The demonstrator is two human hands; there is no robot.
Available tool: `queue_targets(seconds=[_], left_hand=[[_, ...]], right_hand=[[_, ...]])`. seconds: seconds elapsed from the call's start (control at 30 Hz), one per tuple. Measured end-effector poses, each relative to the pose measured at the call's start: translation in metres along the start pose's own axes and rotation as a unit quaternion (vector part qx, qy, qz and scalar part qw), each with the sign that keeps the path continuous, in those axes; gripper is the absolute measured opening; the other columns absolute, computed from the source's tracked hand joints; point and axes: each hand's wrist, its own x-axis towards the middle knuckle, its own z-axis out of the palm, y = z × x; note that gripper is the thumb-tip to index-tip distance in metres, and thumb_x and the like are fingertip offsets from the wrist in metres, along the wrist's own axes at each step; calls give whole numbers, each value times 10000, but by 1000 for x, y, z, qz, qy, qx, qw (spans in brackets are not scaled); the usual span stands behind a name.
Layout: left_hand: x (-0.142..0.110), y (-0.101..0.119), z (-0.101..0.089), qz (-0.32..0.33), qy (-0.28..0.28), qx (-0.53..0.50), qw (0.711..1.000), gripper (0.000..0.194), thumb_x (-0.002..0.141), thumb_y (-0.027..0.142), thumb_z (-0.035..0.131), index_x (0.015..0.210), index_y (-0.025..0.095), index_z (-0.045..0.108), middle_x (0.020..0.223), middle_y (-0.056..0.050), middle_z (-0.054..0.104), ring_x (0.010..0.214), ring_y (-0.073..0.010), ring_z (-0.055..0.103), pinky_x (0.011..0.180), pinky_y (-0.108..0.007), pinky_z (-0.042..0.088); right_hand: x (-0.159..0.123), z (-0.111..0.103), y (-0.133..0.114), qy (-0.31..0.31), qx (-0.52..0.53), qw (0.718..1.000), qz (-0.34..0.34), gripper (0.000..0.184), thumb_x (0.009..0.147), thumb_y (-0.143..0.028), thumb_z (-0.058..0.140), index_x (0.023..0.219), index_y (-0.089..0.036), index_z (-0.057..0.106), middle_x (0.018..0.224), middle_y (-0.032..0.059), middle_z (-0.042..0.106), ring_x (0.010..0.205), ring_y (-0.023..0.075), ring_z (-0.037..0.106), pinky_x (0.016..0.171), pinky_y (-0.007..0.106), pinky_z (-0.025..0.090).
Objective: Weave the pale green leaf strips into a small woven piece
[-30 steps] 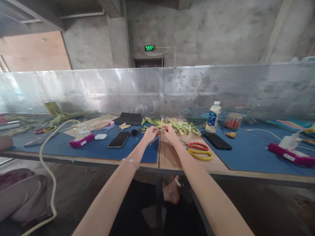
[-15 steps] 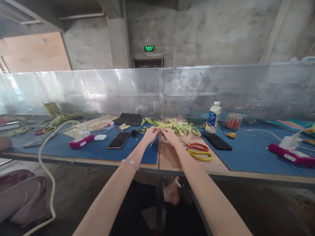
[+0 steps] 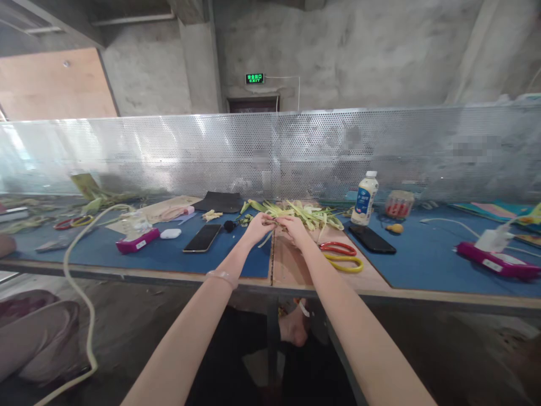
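My left hand (image 3: 258, 228) and my right hand (image 3: 293, 229) meet over the front of the table, fingertips pinched close together. Between them is a thin leaf strip (image 3: 265, 241), whose pale end hangs below my left fingers; the rest is mostly covered by the fingers. Just behind my hands lies a loose heap of pale green leaf strips (image 3: 316, 215). Scissors with one red and one yellow handle loop (image 3: 344, 263) rest beside my right wrist, their blades hidden behind it.
Left of my hands are a phone (image 3: 203, 238), a white case (image 3: 171, 233) and a purple power strip (image 3: 137, 241). To the right are another phone (image 3: 372, 239), a bottle (image 3: 364, 198), a clear jar (image 3: 399, 204) and a second purple power strip (image 3: 496, 262). A perforated metal screen (image 3: 203, 152) stands behind.
My hands stay together at nearly the same spot, with the right fingers spread slightly further over the strip. The whole view has shifted a little; the objects on the table have not moved.
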Motion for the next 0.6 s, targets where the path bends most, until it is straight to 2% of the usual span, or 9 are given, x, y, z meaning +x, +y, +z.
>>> queue_targets(seconds=[0.23, 0.47, 0.6], left_hand=[[0, -1, -1, 1, -10, 25, 1000, 221, 666, 93, 641, 822, 140, 492, 731, -30, 646, 713, -139, 616, 699, -267, 457], [0, -4, -3, 3, -39, 22, 999, 252, 652, 111, 658, 829, 147, 483, 726, -28, 659, 703, -144, 622, 683, -267, 459], [1, -5, -2, 2, -29, 20, 999, 243, 660, 111, 656, 843, 138, 499, 742, -36, 657, 720, -140, 621, 679, -250, 456]], right_hand=[[4, 0, 6, -10, -20, 1000, -6, 213, 647, -345, 618, 756, -180, 699, 765, 33, 676, 698, 162, 586, 575, 259, 458], [5, -2, 4, -6, -89, 996, -26, 180, 685, -309, 606, 734, -158, 690, 690, 28, 656, 562, 124, 533, 506, 241, 444], [1, -2, 1, -17, -74, 997, -33, 208, 711, -329, 596, 775, -156, 691, 756, 42, 661, 621, 136, 562, 511, 239, 461]])
